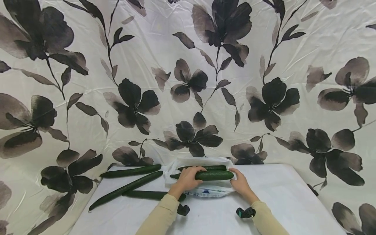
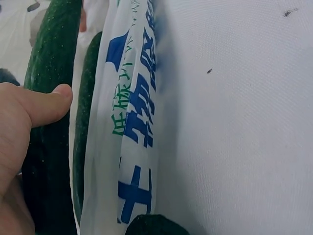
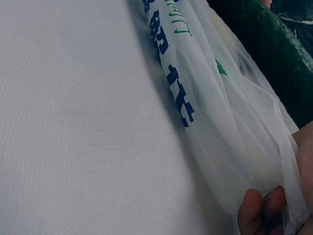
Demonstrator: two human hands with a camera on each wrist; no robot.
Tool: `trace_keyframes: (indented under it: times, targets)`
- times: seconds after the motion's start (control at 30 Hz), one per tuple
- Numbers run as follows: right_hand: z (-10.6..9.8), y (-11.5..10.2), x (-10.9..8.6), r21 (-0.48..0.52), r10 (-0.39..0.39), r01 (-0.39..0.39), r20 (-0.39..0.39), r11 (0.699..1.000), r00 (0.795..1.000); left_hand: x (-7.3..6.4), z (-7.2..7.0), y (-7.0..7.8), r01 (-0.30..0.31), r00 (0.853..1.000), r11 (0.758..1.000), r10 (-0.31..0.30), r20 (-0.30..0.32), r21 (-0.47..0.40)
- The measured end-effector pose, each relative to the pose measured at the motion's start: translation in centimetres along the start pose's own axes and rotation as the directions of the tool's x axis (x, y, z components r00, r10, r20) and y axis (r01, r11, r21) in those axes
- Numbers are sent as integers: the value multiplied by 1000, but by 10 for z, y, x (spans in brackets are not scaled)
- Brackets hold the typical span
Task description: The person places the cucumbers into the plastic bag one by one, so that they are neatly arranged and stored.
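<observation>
My left hand [image 1: 189, 179] grips a long dark green cucumber [image 1: 217, 176] over a white plastic bag [image 1: 205, 193] with blue and green printing. In the left wrist view the thumb lies across the cucumber [image 2: 51, 63], and a strip of green [image 2: 87, 103] shows between it and the bag's printed side. Behind the held cucumber, another cucumber [image 1: 217, 167] lies within the bag's opening. My right hand [image 1: 241, 184] is at the bag's right end, near the cucumber's tip. The right wrist view shows its fingers holding the thin bag film [image 3: 244, 147] at the edge.
On the left of the white table [image 1: 273, 195] lie more cucumbers: one at the back [image 1: 130, 171], a slanting one [image 1: 126, 190], and one [image 1: 147, 195] partly behind the left forearm. A floral cloth [image 1: 188, 81] hangs behind the table.
</observation>
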State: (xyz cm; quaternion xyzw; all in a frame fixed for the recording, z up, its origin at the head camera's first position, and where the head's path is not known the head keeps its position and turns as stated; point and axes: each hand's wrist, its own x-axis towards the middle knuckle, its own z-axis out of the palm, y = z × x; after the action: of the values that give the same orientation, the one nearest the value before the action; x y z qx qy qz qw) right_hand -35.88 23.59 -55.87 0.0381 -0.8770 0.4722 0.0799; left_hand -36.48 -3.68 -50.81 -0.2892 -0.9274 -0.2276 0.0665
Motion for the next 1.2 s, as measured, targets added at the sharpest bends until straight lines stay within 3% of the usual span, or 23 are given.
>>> trace_keyframes:
  times: [0.47,0.87,1.2]
  targets:
    - [2,2,-3,8,22,-22,-4,1000,1000,4,10,3,19,1000,1000,-19,14,16]
    - [4,-1,-4,11,21,-21,-13,1000,1000,1,20,-6,38,999,999,-38,-4,8]
    - [3,-5,-4,21,54,-54,2,998,999,3,21,-6,46,999,998,-46,1,38]
